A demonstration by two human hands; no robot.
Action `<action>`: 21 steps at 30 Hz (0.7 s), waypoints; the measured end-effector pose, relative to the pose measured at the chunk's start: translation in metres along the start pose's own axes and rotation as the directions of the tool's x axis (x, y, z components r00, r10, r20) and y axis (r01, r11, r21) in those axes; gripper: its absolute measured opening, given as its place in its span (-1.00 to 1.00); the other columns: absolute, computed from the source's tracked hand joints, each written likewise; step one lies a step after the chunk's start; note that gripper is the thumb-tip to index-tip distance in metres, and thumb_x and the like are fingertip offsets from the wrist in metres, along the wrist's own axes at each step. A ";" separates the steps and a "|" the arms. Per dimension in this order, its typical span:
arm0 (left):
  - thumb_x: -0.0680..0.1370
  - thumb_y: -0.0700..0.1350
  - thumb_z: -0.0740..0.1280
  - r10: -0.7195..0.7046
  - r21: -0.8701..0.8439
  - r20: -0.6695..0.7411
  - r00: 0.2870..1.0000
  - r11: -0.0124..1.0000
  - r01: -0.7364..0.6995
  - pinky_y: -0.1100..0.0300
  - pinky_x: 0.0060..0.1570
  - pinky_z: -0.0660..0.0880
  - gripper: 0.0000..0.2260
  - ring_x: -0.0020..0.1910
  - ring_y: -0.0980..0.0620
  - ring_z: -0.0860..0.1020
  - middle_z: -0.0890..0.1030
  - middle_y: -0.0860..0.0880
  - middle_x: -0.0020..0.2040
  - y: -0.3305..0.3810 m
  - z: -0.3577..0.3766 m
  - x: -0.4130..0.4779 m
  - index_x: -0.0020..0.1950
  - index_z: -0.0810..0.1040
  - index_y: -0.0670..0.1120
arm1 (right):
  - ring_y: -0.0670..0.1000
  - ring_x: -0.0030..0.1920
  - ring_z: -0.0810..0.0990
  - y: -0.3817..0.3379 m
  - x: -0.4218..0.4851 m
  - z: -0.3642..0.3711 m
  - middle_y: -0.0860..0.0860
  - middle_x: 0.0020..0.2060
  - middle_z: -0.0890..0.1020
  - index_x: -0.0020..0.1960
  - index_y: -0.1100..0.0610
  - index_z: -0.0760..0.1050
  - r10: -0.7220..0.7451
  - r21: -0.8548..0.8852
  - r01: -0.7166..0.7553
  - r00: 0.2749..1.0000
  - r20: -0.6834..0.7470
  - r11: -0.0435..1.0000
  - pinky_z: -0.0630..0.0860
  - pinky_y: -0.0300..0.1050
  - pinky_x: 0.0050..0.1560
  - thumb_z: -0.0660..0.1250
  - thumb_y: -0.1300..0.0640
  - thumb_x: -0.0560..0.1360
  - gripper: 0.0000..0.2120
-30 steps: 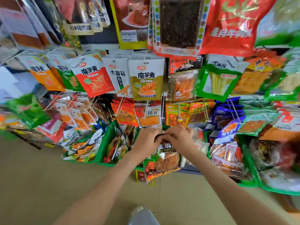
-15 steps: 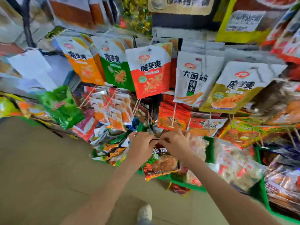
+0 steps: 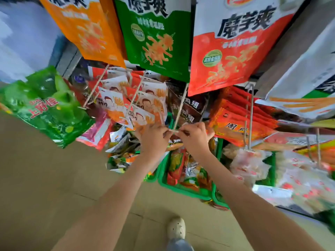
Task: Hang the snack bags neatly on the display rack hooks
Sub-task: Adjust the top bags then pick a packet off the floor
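Far left of the grip, a crinkled, glossy green bag (image 3: 45, 105) juts out over the floor. The left hand (image 3: 154, 137) curls its fingers and pinches the top edge of the snack bag (image 3: 173, 142), a shiny film pouch mostly hidden under both hands. At the pinch sits the tip of a thin, pale, straight hook (image 3: 179, 109), slanting up and away. The right hand (image 3: 195, 137) pinches the same edge from the other side. Beyond it fan flat orange-red packets (image 3: 235, 124). Below the wrists lies a green plastic bin (image 3: 183, 189).
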State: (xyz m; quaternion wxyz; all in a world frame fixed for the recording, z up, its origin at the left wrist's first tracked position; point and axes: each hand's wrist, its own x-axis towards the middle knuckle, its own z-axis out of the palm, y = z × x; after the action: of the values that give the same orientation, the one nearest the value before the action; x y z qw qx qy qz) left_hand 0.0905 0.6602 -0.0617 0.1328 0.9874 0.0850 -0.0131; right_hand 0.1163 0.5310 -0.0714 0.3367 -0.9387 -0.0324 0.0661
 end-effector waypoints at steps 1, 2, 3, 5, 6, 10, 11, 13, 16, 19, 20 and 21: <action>0.60 -0.01 0.17 0.029 0.008 -0.003 1.000 1.000 -0.029 0.12 0.06 0.00 -0.75 0.19 -0.04 0.43 0.61 0.03 0.04 0.002 -0.001 0.007 0.09 0.63 0.01 | 0.00 0.15 0.33 0.001 0.005 0.000 -0.15 -0.11 0.62 -0.10 0.01 0.64 0.010 0.033 -0.009 1.000 -0.024 0.999 -0.09 -0.21 -0.11 0.33 0.02 0.48 -0.87; 0.60 -0.04 0.18 0.042 -0.003 -0.023 0.999 0.999 -0.042 0.11 0.06 0.01 -0.76 0.18 -0.05 0.42 0.61 0.02 0.01 0.002 -0.001 0.013 0.07 0.63 0.00 | -0.01 0.14 0.32 0.001 0.009 0.002 -0.14 -0.13 0.61 -0.11 0.01 0.64 0.021 0.058 -0.018 0.998 -0.051 0.998 -0.07 -0.19 -0.05 0.34 0.01 0.47 -0.88; 0.59 -0.05 0.19 0.035 -0.039 -0.053 0.998 0.999 -0.037 0.08 0.08 0.01 -0.78 0.16 -0.05 0.43 0.61 0.01 -0.04 0.001 0.000 0.018 0.03 0.64 -0.01 | -0.02 0.14 0.31 0.001 0.013 0.005 -0.14 -0.14 0.61 -0.13 0.00 0.63 0.030 0.070 -0.025 0.997 -0.074 0.997 -0.06 -0.18 0.02 0.34 0.01 0.47 -0.88; 0.57 -0.01 0.24 -0.006 -0.128 -0.080 0.997 0.992 -0.004 0.06 0.12 0.03 -0.79 0.14 -0.06 0.44 0.61 0.02 -0.10 -0.003 0.003 0.026 -0.04 0.66 0.00 | -0.04 0.13 0.32 -0.001 0.016 0.009 -0.13 -0.14 0.62 -0.15 -0.01 0.61 0.027 0.061 -0.021 0.995 -0.099 0.998 -0.09 -0.20 0.03 0.33 0.01 0.47 -0.89; 0.56 0.01 0.26 0.000 -0.137 -0.083 0.997 0.990 -0.011 0.05 0.12 0.04 -0.80 0.12 -0.06 0.45 0.61 0.03 -0.12 -0.007 0.006 0.028 -0.06 0.67 0.02 | -0.04 0.12 0.33 -0.001 0.017 0.011 -0.13 -0.14 0.62 -0.16 -0.02 0.60 0.016 0.050 -0.011 0.994 -0.108 0.999 -0.11 -0.22 0.01 0.32 0.02 0.47 -0.89; 0.49 0.00 0.31 0.094 -0.115 -0.140 0.986 0.987 -0.111 0.05 0.00 0.07 -0.83 -0.02 -0.14 0.54 0.63 0.03 -0.25 -0.010 0.019 0.037 -0.19 0.67 0.02 | -0.03 0.11 0.35 0.006 0.024 0.016 -0.14 -0.13 0.63 -0.13 -0.01 0.61 0.043 0.046 -0.037 0.990 -0.133 0.998 -0.06 -0.15 0.09 0.31 0.00 0.48 -0.87; 0.47 0.00 0.31 0.111 -0.103 -0.162 0.981 0.986 -0.129 0.06 -0.03 0.08 -0.83 -0.06 -0.15 0.56 0.63 0.04 -0.27 -0.010 0.021 0.042 -0.22 0.67 0.02 | -0.01 0.11 0.35 0.007 0.028 0.016 -0.13 -0.12 0.62 -0.11 -0.01 0.62 0.061 0.047 -0.055 0.990 -0.131 0.997 -0.05 -0.15 0.07 0.30 -0.01 0.49 -0.86; 0.44 -0.04 0.34 0.145 -0.056 -0.224 0.964 0.985 -0.162 0.06 -0.05 0.10 -0.88 -0.11 -0.13 0.58 0.63 0.05 -0.31 -0.007 0.025 0.051 -0.24 0.65 0.01 | 0.01 0.12 0.34 0.008 0.038 0.017 -0.09 -0.13 0.61 -0.08 0.01 0.61 0.073 0.045 -0.068 0.989 -0.127 0.997 -0.04 -0.15 -0.02 0.28 -0.01 0.50 -0.85; 0.44 -0.08 0.39 0.192 -0.003 -0.311 0.931 0.979 -0.203 0.00 0.03 0.15 -0.96 -0.11 -0.09 0.56 0.61 0.03 -0.29 -0.004 0.034 0.062 -0.19 0.63 0.00 | 0.05 0.13 0.34 0.008 0.055 0.017 -0.04 -0.13 0.61 -0.06 0.04 0.59 0.073 0.018 -0.071 0.982 -0.172 0.997 0.00 -0.09 0.03 0.27 0.01 0.51 -0.84; 0.51 -0.01 0.21 0.217 0.088 -0.340 0.915 0.976 -0.199 -0.03 0.15 0.12 -0.76 0.10 -0.02 0.45 0.62 -0.01 -0.01 -0.007 0.044 0.062 0.08 0.57 -0.05 | 0.07 0.14 0.35 0.011 0.065 0.013 -0.02 -0.09 0.60 -0.02 0.06 0.57 0.042 -0.053 -0.054 0.979 -0.201 0.997 0.02 -0.02 0.12 0.25 0.02 0.52 -0.83; 0.51 0.00 0.20 0.238 0.141 -0.340 0.910 0.970 -0.201 -0.05 0.20 0.09 -0.68 0.21 -0.01 0.38 0.58 -0.04 0.15 -0.008 0.049 0.058 0.21 0.49 -0.08 | 0.09 0.14 0.35 0.013 0.064 0.013 0.00 -0.04 0.59 0.03 0.07 0.56 0.000 -0.098 -0.021 0.978 -0.211 0.995 0.03 0.00 0.14 0.26 0.05 0.52 -0.83; 0.50 -0.01 0.22 0.247 0.190 -0.326 0.913 0.963 -0.192 -0.05 0.27 0.05 -0.58 0.32 -0.01 0.30 0.48 -0.07 0.30 -0.007 0.054 0.050 0.33 0.39 -0.11 | 0.10 0.15 0.36 0.017 0.060 0.014 0.02 0.02 0.57 0.08 0.09 0.54 -0.065 -0.155 0.029 0.971 -0.229 0.988 0.04 0.04 0.17 0.28 0.10 0.49 -0.81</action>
State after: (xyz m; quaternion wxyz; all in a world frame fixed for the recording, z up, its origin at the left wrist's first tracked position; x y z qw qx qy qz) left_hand 0.1386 0.6613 -0.1182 0.0396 0.9847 -0.0058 0.1694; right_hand 0.1742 0.5330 -0.0988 0.2680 -0.9616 -0.0199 -0.0552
